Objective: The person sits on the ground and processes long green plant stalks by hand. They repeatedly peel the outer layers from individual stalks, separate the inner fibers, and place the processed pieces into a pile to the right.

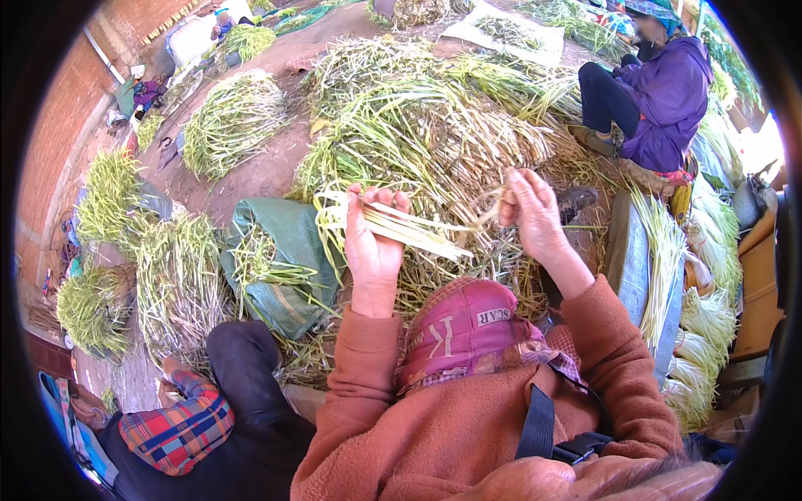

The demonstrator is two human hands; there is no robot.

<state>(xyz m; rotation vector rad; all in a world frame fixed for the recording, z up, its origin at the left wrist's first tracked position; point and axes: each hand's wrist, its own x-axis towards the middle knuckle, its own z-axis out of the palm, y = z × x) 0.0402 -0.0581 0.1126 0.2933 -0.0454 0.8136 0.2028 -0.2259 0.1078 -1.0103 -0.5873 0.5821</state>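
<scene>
My left hand [376, 244] grips a small bunch of pale yellow-green vegetable stalks [420, 235], its thick whitish ends pointing right and its thin leafy ends curling over on the left. Across from it, my right hand [536, 210] pinches a thin, limp strand [485, 216] that stretches toward the bunch. Just beyond both hands spreads a large heap of untrimmed stalks [432, 144], green at the left and dry and brownish toward the right. A pink cap [460, 332] bearing writing shows between my forearms.
A green woven sack [288, 269] holding loose stalks stands to the left. At right, cleaned stalks [658, 263] lie on a grey bench [628, 250] beside several tied bundles [705, 313]. A person in purple [664, 100] sits far right; another in plaid sleeves [178, 429] sits left.
</scene>
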